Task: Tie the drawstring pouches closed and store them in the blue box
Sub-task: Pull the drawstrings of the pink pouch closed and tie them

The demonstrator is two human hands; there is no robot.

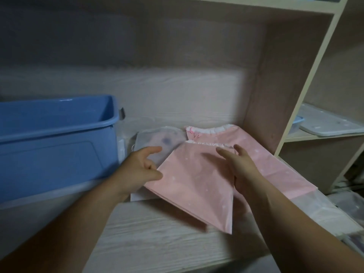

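Both hands are out over the pouches with loose, uncurled fingers. The left hand (141,166) is spread, its thumb at the left corner of a pale pink dotted fabric pouch (197,186). The right hand (242,164) lies fairly straight along that pouch's right edge. Neither looks to have a firm grip, though motion blur makes the contact hard to judge.

Far left of the left hand stands the blue plastic box (59,131), open-topped, and nothing shows inside from this angle. Just beyond the left fingertips lies a translucent whitish drawstring pouch (159,139) with a dim bluish shape inside that I can't identify. The dotted pink pouch sits flat between the hands, its frilled mouth pointing away. A second pink pouch (279,164) of the same cloth lies under and beyond it and spreads out past the right hand. All of this rests on a pale wood-grain shelf (157,237).

I'd say the job is at its very start: a pouch is being squared up and no cord has been pulled. The next move calls for finding the drawstring ends at the gathered top, and I can't make those out.

Right of the right hand, across an upright panel, a flat white lid (331,126) sits on another shelf. The pale bundles lower down are cut off and too blurred to name.
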